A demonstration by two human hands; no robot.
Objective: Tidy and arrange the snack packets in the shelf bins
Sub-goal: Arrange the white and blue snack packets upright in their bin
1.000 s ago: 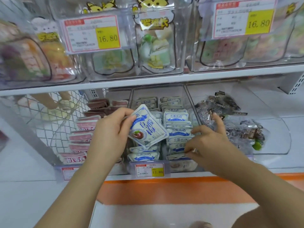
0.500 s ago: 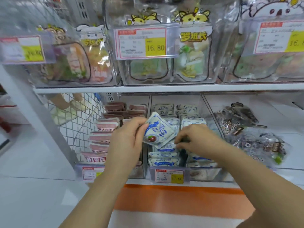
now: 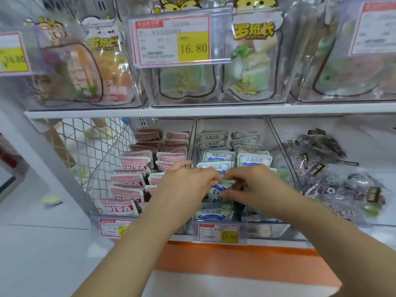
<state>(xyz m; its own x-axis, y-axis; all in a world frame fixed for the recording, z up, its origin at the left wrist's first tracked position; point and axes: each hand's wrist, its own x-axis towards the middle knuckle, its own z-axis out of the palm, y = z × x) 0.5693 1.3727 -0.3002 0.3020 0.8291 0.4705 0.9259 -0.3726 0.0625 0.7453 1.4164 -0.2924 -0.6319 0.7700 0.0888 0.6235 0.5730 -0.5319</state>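
Note:
A blue-and-white snack packet point(image 3: 216, 190) stands in the front left row of the middle clear bin point(image 3: 230, 123). My left hand point(image 3: 188, 183) pinches its top edge from the left. My right hand point(image 3: 256, 184) pinches the same packet from the right. Two rows of matching blue-and-white packets point(image 3: 254, 159) fill the bin behind and below my hands. The left bin holds rows of pink packets point(image 3: 135, 162). The right bin holds a loose heap of dark clear-wrapped packets point(image 3: 321, 155).
The upper shelf point(image 3: 214, 109) carries clear bins of large pouches with a 16.80 price tag point(image 3: 173, 39). A wire mesh panel point(image 3: 94, 151) closes the shelf's left side. Price tags point(image 3: 218, 232) hang on the bin fronts above an orange ledge point(image 3: 235, 258).
My left hand lowered the blue-and-white packet from in front of the bin down into the front left row. My right hand came over and took hold of it too. The view shifted left.

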